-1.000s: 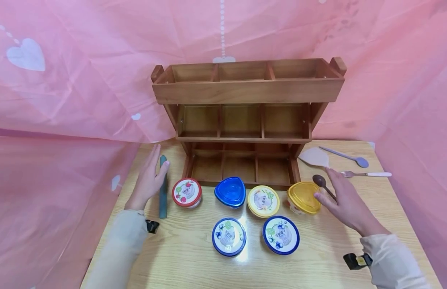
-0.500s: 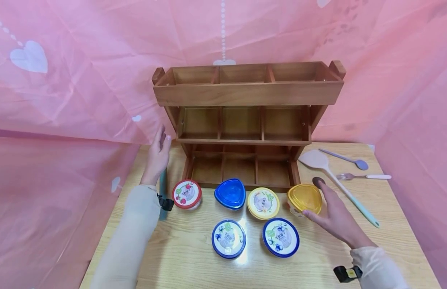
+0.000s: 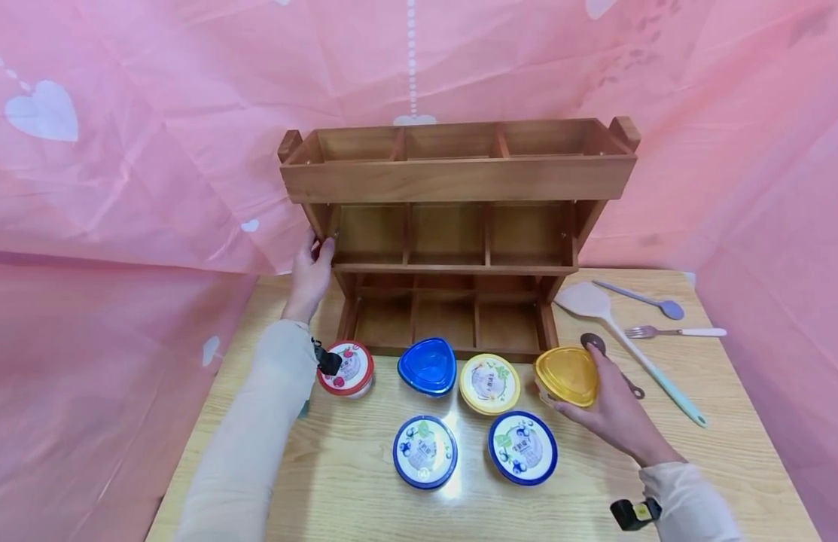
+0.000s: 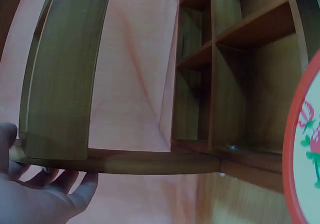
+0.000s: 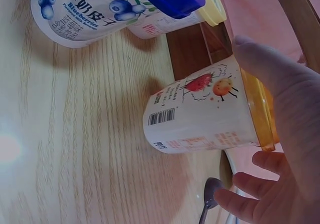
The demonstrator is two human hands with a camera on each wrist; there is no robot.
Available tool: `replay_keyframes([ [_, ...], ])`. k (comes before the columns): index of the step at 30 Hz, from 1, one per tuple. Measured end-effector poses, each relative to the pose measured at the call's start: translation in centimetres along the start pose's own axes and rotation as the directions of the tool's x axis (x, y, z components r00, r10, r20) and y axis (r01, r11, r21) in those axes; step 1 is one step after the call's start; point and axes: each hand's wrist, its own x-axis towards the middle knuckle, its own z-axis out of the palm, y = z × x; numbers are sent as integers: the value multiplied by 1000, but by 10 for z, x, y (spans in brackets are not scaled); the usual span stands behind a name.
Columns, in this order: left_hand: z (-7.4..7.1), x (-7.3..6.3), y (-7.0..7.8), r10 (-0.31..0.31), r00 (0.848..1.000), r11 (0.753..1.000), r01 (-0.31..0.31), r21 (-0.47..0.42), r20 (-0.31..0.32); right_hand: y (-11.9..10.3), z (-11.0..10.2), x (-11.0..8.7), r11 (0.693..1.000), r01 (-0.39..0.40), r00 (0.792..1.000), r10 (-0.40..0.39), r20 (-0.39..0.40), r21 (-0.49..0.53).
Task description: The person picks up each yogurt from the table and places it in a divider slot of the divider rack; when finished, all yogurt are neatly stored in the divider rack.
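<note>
A brown three-tier wooden rack (image 3: 459, 181) stands at the back of the table. My left hand (image 3: 309, 277) grips its left side frame, thumb in front and fingers behind; in the left wrist view the fingers (image 4: 82, 189) overlap the wooden bar. My right hand (image 3: 611, 414) is around a white cup with a triangular yellow lid (image 3: 566, 376). In the right wrist view its thumb (image 5: 265, 58) lies along the cup's side by the lid (image 5: 257, 108), and the other fingers (image 5: 250, 184) are spread beyond the lid's opposite edge.
Cups with red (image 3: 348, 369), triangular blue (image 3: 428, 366) and yellow round (image 3: 489, 384) lids line the rack's front. Two blueberry cups (image 3: 425, 452) (image 3: 523, 448) stand nearer. On the right lie a spatula (image 3: 611, 324), dark spoon (image 3: 593, 342), fork (image 3: 676, 332) and purple spoon (image 3: 669, 309).
My left hand has moved up and right from beside the teal stick to the rack's side. My right hand has moved left and closer around the yellow-lidded cup.
</note>
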Motion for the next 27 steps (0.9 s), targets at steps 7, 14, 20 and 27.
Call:
replay_keyframes([
  [7, -5, -1, -6, -54, 999, 998, 54, -25, 0, -1, 5, 0, 1000, -7, 1000, 8, -19, 28],
  [14, -11, -4, 4, -78, 997, 996, 78, -39, 19, 2, 10, 0, 999, -19, 999, 20, -28, 47],
  [20, -13, 1, -2, -88, 996, 995, 89, -37, 26, 0, 8, 0, 998, -43, 999, 44, -28, 49],
  [27, -11, 2, -3, -97, 995, 995, 98, -35, 36, -18, -12, 0, 996, -39, 998, 43, -46, 74],
])
